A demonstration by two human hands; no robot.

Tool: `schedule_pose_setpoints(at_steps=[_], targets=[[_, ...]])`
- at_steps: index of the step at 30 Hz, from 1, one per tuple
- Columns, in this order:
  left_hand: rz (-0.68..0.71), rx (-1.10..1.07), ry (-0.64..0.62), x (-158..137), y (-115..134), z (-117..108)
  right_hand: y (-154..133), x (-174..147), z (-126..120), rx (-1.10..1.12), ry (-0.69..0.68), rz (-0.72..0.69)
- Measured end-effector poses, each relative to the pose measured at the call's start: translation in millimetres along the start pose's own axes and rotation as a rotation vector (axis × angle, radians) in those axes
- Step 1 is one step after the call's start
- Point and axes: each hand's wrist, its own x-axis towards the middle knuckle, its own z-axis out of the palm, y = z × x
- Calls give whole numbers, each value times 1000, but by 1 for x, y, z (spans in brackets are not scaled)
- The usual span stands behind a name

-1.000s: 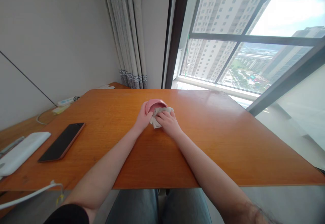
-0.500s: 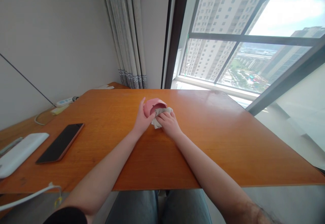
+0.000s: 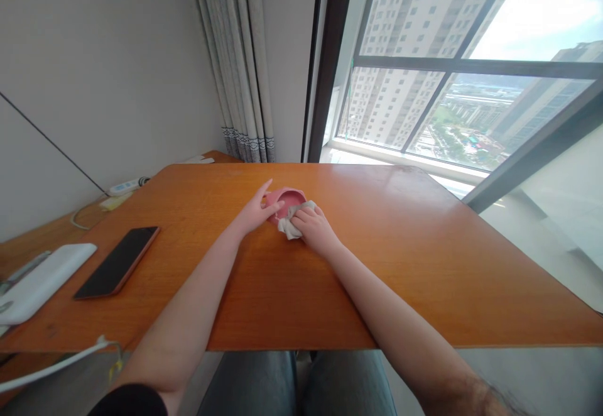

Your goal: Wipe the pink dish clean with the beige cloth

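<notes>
A pink, hollow, bowl-like item (image 3: 296,195) is tilted on the table with its opening facing me. My left hand (image 3: 254,210) is at its left side, with the thumb across the opening and the other fingers around the outer wall, the index finger raised. A crumpled whitish cloth or tissue (image 3: 289,229) is bunched under the fingers of my right hand (image 3: 315,226), pressed against the item's right front rim. Part of the cloth hangs down in front. The fingers hide some of the rim.
On the brown wooden table (image 3: 400,265), a dark phone (image 3: 117,262) lies at the left beside a white, flat, rounded device (image 3: 44,284). A white cable (image 3: 56,366) crosses the front left edge. At the back left is a power strip (image 3: 126,187); a large window (image 3: 424,108) stands behind.
The pink item has turned so more of its inside faces me. My left hand has shifted left with its grip loosened. My right hand still presses the cloth at the rim.
</notes>
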Motion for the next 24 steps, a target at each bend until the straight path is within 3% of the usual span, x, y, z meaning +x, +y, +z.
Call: schedule_pose_setpoints(at_steps=[3, 7, 14, 16, 19, 22, 24], targets=[[18, -17, 11, 1, -6, 13, -1, -1, -2, 28, 5, 89], [53, -1, 44, 6, -10, 11, -5, 0, -4, 92, -14, 51], [-19, 77, -388, 7, -1, -40, -13, 2, -7, 74, -66, -165], [-50, 13, -342, 5, 1, -37, -15, 2, -6, 33, -50, -139], [-90, -172, -178, 1, 4, -15, -18, 2, -6, -26, 34, 37], [16, -195, -70, -1, 8, 10, -18, 1, -7, -25, 107, 164], [60, -139, 7, 0, 8, 16, -15, 1, -8, 14, 110, 153]])
